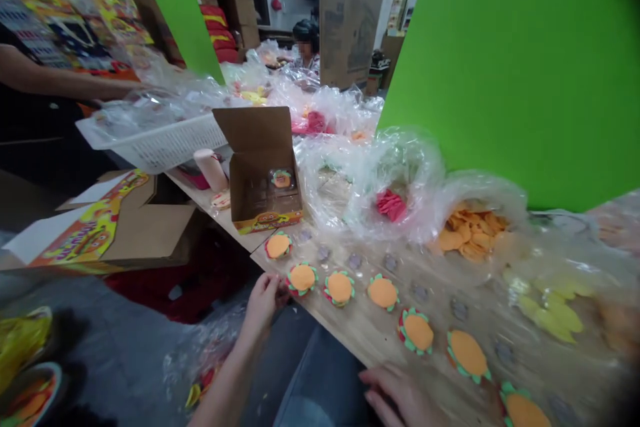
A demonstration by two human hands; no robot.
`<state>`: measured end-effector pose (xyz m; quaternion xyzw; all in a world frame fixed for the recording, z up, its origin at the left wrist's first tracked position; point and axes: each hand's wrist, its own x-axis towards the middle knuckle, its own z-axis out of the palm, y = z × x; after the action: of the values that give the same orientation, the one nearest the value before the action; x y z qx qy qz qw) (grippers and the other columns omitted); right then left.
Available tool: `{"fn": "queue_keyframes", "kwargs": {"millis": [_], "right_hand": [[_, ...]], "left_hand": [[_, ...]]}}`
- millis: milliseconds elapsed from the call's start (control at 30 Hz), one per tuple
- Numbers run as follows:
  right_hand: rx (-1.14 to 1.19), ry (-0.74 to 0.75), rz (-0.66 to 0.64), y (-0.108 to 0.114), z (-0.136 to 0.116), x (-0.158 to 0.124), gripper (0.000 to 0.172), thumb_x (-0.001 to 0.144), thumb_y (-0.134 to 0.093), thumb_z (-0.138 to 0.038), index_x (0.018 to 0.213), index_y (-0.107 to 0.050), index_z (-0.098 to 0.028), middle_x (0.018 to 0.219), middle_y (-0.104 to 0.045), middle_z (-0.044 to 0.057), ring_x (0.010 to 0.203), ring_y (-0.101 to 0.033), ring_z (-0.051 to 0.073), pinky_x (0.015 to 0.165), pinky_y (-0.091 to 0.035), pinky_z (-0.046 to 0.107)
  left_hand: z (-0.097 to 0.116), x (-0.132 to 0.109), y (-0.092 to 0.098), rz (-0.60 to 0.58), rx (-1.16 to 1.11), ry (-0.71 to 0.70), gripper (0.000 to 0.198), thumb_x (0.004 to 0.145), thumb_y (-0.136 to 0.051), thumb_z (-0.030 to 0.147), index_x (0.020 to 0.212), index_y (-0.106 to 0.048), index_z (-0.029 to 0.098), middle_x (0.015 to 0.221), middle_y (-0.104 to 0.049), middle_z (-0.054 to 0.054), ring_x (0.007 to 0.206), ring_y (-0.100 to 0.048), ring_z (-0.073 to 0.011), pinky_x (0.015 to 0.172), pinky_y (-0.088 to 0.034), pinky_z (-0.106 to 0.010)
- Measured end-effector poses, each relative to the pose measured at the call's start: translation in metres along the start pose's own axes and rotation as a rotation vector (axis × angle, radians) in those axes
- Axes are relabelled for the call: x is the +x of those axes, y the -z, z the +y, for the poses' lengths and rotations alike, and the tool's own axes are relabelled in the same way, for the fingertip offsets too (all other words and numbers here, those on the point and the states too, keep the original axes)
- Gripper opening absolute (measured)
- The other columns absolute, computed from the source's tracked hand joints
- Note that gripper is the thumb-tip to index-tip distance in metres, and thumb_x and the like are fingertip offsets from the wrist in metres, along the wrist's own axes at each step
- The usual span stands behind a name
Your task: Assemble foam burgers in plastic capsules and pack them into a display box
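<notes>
Left hand at the near edge of the wooden bench, fingers bunched and curled, just beside a felt burger piece; whether it has hold of anything cannot be told from this view. Right hand further along the same edge, fingers half open and slightly spread, nothing visible in its grasp, nearest a second felt burger piece.

Seven felt burger pieces in all lie in a loose row along the near edge, each an orange disc with a green frilled rim, red showing on several. Small grey discs form a second row just behind them. A clear plastic bag of printed pieces sits below the bench, beside the left forearm.

Further in, clear bags hold orange discs, red pieces and, toward the right edge, yellow pieces. An open cardboard box at the left edge holds one burger piece. Beyond it stand a pale pink roll and a white plastic basket, with a co-worker's forearm reaching in above. A green board rises at right, and a seated person works at the far end
</notes>
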<state>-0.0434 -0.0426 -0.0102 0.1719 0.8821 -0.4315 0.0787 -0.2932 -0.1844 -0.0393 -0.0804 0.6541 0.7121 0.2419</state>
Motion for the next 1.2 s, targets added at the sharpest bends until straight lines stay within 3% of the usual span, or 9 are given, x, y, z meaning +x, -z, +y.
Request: {"fn": "queue_keyframes", "kwargs": {"millis": [167, 267, 400, 567, 667, 800, 1033, 1133, 1200], "right_hand": [[0.397, -0.075, 0.034, 0.008, -0.030, 0.001, 0.028, 0.086, -0.045, -0.038, 0.100, -0.064, -0.023, 0.099, -0.065, 0.007, 0.094, -0.058, 0.020, 0.084, -0.046, 0.034], [0.854, -0.183, 0.042, 0.005, -0.043, 0.028, 0.041, 0.084, -0.047, -0.047, 0.115, -0.053, -0.020, 0.105, -0.062, 0.010, 0.092, -0.060, 0.021, 0.073, -0.052, 0.035], [1.179, -0.139, 0.264, 0.006, -0.053, 0.074, 0.058, 0.085, -0.040, -0.052, 0.134, -0.027, -0.024, 0.127, -0.049, 0.013, 0.103, -0.058, 0.022, 0.081, -0.051, 0.042], [0.403, 0.344, 0.675, 0.020, -0.045, 0.069, 0.048, 0.087, -0.043, -0.038, 0.132, -0.033, -0.024, 0.141, -0.034, 0.009, 0.130, -0.032, 0.022, 0.104, -0.032, 0.043], [-0.091, 0.503, 0.595, 0.022, -0.037, 0.041, 0.058, 0.085, -0.048, -0.037, 0.137, -0.027, -0.020, 0.148, -0.018, 0.010, 0.135, -0.018, 0.026, 0.107, -0.025, 0.047], [-0.422, 0.487, 0.521, 0.011, -0.026, 0.022, 0.065, 0.083, -0.048, -0.043, 0.139, -0.025, -0.018, 0.148, -0.019, 0.009, 0.136, -0.003, 0.032, 0.107, -0.020, 0.055], [-0.411, 0.395, 0.553, -0.004, -0.008, -0.006, 0.074, 0.082, -0.048, -0.042, 0.141, -0.016, -0.013, 0.147, -0.019, 0.013, 0.137, -0.002, 0.031, 0.106, -0.018, 0.058], [-0.260, 0.399, 0.525, 0.004, -0.014, -0.023, 0.070, 0.082, -0.049, -0.041, 0.141, -0.016, -0.022, 0.145, -0.028, 0.008, 0.137, -0.010, 0.027, 0.108, -0.018, 0.055], [-0.077, 0.312, 0.635, 0.016, -0.017, -0.025, 0.064, 0.083, -0.047, -0.038, 0.140, -0.020, -0.023, 0.141, -0.034, 0.008, 0.134, -0.021, 0.025, 0.106, -0.024, 0.049]], "left_hand": [[0.017, -0.019, 0.021, -0.041, -0.108, 0.110, 0.013, 0.071, -0.061, 0.023, 0.075, -0.050, 0.017, 0.073, -0.061, 0.000, 0.062, -0.060, -0.0110, 0.059, -0.052, -0.026], [0.033, -0.035, 0.033, -0.082, -0.106, 0.176, 0.016, 0.067, -0.065, 0.021, 0.076, -0.053, 0.015, 0.069, -0.061, 0.000, 0.057, -0.059, -0.0104, 0.054, -0.051, -0.022], [0.050, -0.058, 0.022, -0.178, -0.038, 0.217, 0.030, 0.057, -0.076, 0.026, 0.070, -0.051, 0.015, 0.062, -0.060, 0.003, 0.051, -0.057, -0.0086, 0.046, -0.047, -0.017], [0.049, -0.068, -0.018, -0.272, 0.039, 0.228, 0.034, 0.055, -0.077, 0.029, 0.067, -0.047, 0.016, 0.073, -0.065, 0.000, 0.055, -0.060, -0.0116, 0.049, -0.049, -0.020], [0.044, -0.068, -0.041, -0.369, 0.050, 0.284, 0.028, 0.059, -0.075, 0.025, 0.070, -0.051, 0.016, 0.079, -0.066, -0.002, 0.058, -0.062, -0.0130, 0.054, -0.051, -0.023], [0.034, -0.078, -0.066, -0.545, -0.036, 0.390, 0.022, 0.066, -0.069, 0.029, 0.080, -0.058, 0.015, 0.085, -0.065, -0.005, 0.072, -0.062, -0.0163, 0.067, -0.052, -0.028], [0.005, -0.112, -0.093, -0.546, 0.033, 0.192, 0.023, 0.069, -0.070, 0.031, 0.078, -0.055, 0.016, 0.081, -0.059, 0.000, 0.074, -0.055, -0.0104, 0.066, -0.046, -0.020], [-0.003, -0.118, -0.096, -0.551, 0.040, 0.170, 0.024, 0.070, -0.068, 0.034, 0.079, -0.053, 0.017, 0.082, -0.059, 0.001, 0.074, -0.055, -0.0111, 0.064, -0.045, -0.021], [-0.007, -0.119, -0.099, -0.544, 0.020, 0.118, 0.025, 0.069, -0.068, 0.035, 0.077, -0.052, 0.017, 0.079, -0.059, 0.001, 0.071, -0.054, -0.0107, 0.063, -0.044, -0.021]]}}
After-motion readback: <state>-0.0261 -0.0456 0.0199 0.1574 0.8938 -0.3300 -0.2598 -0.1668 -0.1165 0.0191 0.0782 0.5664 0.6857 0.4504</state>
